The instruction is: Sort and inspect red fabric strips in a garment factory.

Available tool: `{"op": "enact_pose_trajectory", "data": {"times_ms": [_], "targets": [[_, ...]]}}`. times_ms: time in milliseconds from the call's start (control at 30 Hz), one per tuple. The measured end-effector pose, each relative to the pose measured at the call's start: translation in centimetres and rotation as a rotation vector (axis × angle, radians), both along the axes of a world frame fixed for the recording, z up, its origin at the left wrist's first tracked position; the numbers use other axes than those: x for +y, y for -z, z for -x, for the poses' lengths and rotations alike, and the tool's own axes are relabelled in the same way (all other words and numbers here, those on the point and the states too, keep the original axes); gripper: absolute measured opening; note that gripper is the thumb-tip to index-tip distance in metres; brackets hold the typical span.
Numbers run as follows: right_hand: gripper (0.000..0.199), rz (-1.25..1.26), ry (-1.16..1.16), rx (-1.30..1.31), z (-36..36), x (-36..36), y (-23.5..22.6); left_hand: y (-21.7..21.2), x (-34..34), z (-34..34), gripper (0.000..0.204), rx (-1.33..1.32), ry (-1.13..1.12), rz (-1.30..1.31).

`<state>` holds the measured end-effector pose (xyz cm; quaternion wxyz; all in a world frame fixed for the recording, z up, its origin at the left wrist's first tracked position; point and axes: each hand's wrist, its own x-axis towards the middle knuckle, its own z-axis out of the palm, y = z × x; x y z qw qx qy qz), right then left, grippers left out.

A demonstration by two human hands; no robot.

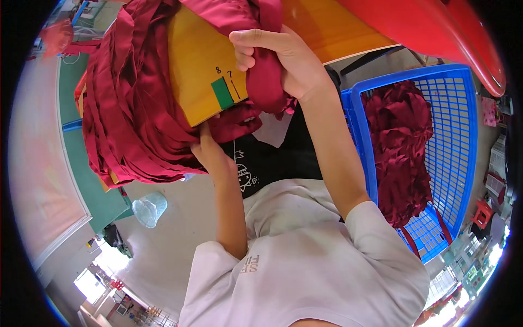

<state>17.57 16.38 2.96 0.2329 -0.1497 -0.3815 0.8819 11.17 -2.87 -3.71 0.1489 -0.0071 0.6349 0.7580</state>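
My right hand is closed around a thick, folded band of dark red fabric over the near edge of a yellow wooden table. Lower and to the left, my left hand reaches up under the table's corner. Its fingers are mostly hidden by the table edge and the cloth, and it touches the dark red fabric there. Long dark red fabric strips lie in a large layered bundle over the table's left side and hang down past its edge.
To my right stands a blue plastic basket holding a bunched heap of dark red fabric pieces. A glossy red plastic surface juts in at the upper right. On the floor to the left is a pale mesh bin.
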Motion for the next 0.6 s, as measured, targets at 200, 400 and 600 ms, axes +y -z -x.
{"op": "enact_pose_trajectory", "data": {"times_ms": [200,400,600], "targets": [[0.027,0.040,-0.025,0.017,0.0,-0.1,-0.5,3.3,-1.2,0.3,0.042,0.241,0.208,0.376],[0.026,0.049,-0.021,0.008,-0.1,0.1,-0.2,2.8,-1.9,0.1,0.055,0.432,0.274,0.565],[0.026,0.006,-0.026,-0.012,0.1,-0.1,-0.7,4.1,-4.9,-0.7,0.063,0.476,0.182,0.783]]}}
